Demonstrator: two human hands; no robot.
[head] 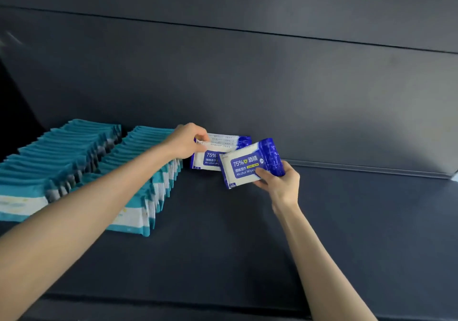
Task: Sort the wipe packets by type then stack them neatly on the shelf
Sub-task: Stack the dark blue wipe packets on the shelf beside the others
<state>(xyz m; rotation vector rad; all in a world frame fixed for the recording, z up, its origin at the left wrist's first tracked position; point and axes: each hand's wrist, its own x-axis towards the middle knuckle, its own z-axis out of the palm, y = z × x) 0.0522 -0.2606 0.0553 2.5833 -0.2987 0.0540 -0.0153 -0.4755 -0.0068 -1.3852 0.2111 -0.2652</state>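
**Bare forearms stretch over the dark matte shelf [223,246]**

Farther in, the left hand [184,141] pinches the top edge of the standing glossy blue-and-white alcohol wipe packets [223,144], which are set close to the back wall. Just beside them, the right hand [280,180] grips a tilted soft rectangular blue-and-white packet [244,164] by its lower right corner, overlapping the standing ones. Two long rows of crimp-edged teal-and-white packets [74,152] stand to the left.

The dark grey matte shelf [247,234] before me carried teal-and-white plastic wipe packets in a left row [62,152] and a right row [158,189], standing on edge, side by side. Just beside the right row, near the back wall, stood blue-and-white alcohol wipe packets [205,163].
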